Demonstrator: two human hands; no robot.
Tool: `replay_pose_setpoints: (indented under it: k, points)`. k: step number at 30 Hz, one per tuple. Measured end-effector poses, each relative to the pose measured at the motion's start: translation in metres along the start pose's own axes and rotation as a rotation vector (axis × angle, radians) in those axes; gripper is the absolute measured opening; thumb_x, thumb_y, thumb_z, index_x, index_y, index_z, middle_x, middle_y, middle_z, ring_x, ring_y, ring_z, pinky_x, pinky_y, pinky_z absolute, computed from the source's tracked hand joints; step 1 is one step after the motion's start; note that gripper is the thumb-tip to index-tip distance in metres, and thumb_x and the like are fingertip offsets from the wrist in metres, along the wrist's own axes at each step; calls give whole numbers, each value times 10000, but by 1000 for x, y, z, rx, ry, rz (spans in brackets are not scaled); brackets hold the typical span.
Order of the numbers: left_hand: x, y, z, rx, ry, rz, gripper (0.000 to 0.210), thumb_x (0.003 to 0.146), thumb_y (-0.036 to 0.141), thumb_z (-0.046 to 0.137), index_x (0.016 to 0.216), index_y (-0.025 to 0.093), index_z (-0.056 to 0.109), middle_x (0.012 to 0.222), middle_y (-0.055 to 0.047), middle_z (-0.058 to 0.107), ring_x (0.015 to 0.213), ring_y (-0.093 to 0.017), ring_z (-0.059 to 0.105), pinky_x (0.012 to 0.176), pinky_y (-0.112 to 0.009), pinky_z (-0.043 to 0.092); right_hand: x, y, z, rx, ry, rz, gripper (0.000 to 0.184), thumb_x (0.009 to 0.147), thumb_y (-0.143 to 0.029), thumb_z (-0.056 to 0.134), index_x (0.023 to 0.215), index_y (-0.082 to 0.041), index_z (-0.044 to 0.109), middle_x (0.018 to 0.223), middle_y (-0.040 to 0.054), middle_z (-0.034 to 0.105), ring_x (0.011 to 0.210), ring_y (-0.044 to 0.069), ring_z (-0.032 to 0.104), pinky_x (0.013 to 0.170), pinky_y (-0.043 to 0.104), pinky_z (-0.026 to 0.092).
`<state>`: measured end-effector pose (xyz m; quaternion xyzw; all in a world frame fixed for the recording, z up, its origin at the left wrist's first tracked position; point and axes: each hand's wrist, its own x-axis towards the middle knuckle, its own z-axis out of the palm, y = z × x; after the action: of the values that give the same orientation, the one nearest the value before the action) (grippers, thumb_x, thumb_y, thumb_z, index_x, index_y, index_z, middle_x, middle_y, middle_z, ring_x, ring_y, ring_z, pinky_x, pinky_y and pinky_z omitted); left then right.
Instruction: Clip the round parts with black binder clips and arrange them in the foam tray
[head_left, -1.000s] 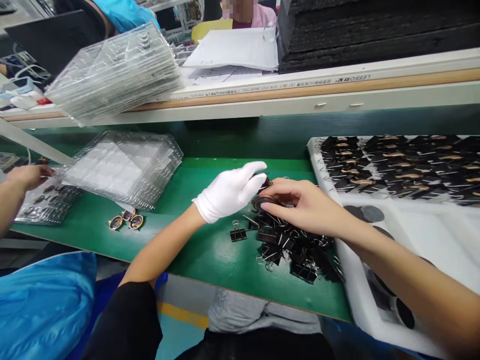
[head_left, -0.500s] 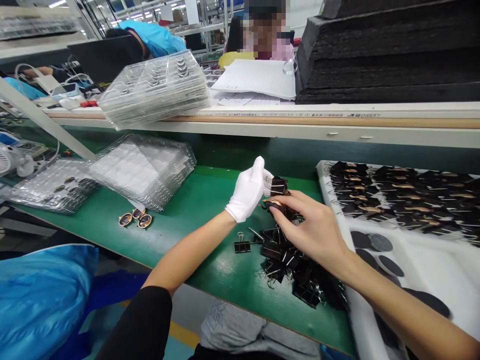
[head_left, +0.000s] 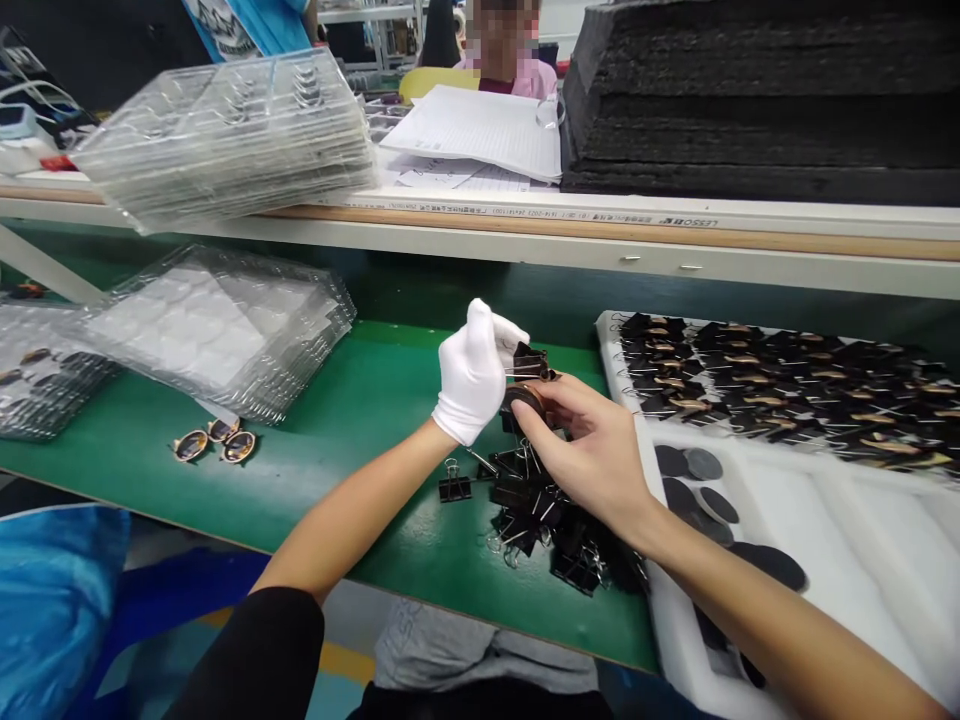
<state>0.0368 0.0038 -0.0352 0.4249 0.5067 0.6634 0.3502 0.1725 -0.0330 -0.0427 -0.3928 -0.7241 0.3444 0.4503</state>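
My left hand [head_left: 472, 378], in a white glove, is closed on a black binder clip [head_left: 531, 362] by its wire handles. My bare right hand [head_left: 596, 445] pinches a small round dark piece with a brownish rim [head_left: 523, 402] just below that clip. Its exact kind is partly hidden by the fingers. Under both hands lies a heap of black binder clips [head_left: 525, 505] with silver handles. One single binder clip [head_left: 454, 484] stands at the heap's left side.
On the right, a white foam tray [head_left: 780, 490] carries rows of clipped pieces [head_left: 750, 385] and dark discs [head_left: 701, 462]. Small gold-rimmed glasses [head_left: 238, 447] lie on the green table [head_left: 322, 490], near clear plastic trays [head_left: 225, 330]. A shelf edge [head_left: 525, 238] crosses behind; a person sits beyond.
The view has shifted right, so things appear further left. My right hand has turned the round piece, whose dark flat face now shows. My left hand keeps its hold on the binder clip.
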Motion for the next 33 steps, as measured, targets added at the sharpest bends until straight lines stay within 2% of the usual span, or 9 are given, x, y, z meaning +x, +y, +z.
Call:
replay_pose_setpoints:
  k: [3,8,12,16,20,23,27,30,33]
  points:
    - [6,-1,-2,13,-49,-61,768,1000,752,238,702,191,670,652,-44,676,595,-134,654,554,-249,523,-3,1,2,28,-2,27,144,934,-299,676,1010,-223,772,1035,67,742,866,209,688,763,356,591]
    - [13,-5,-5,115,-83,-139,731,1032,681,209,734,202,674,695,-48,699,642,-137,682,567,-244,534,-3,5,5,19,23,34,160,930,-293,675,1037,-223,770,987,52,741,851,206,685,773,357,587]
    - [14,-14,-3,172,-82,-121,722,1051,618,186,699,216,671,681,-42,694,655,-144,682,608,-265,545,-4,5,7,-40,25,10,167,930,-281,663,1049,-217,762,994,55,738,865,212,690,788,364,593]
    - [15,-21,-2,162,-61,-81,725,1048,620,211,625,218,642,590,-29,640,602,-142,648,599,-276,520,-6,1,9,-105,11,-22,158,937,-277,653,1041,-219,756,955,50,729,830,205,677,738,347,576]
    - [20,-18,-7,178,-51,-27,706,1040,624,282,544,217,577,522,-19,578,558,-137,605,587,-277,482,-7,-6,6,-174,-43,-64,150,948,-261,636,1030,-220,755,929,44,728,798,193,662,744,344,561]
    - [26,-9,-17,249,-37,37,706,1038,617,311,510,218,558,505,-18,560,567,-138,602,613,-274,478,-5,-10,-3,-166,-100,-61,139,936,-258,654,1012,-224,766,1011,50,762,886,208,698,809,355,570]
    - [31,5,-29,363,-23,207,676,1055,546,322,518,223,576,529,-20,571,628,-147,632,672,-279,494,4,-10,-19,-180,-47,-7,170,932,-298,672,1044,-235,783,1056,42,791,937,228,738,841,375,596]
    - [29,12,-33,402,-50,316,609,1054,510,359,620,216,670,545,-20,580,663,-165,662,682,-294,503,9,-7,-24,-234,-8,-52,186,929,-306,681,1058,-246,800,1077,30,804,968,241,758,891,400,613]
    - [27,14,-33,452,-89,369,501,1047,496,409,833,199,751,606,-22,628,713,-173,695,673,-289,503,10,-3,-22,-282,22,-80,208,910,-306,709,1088,-253,803,1064,25,812,959,251,778,903,413,637]
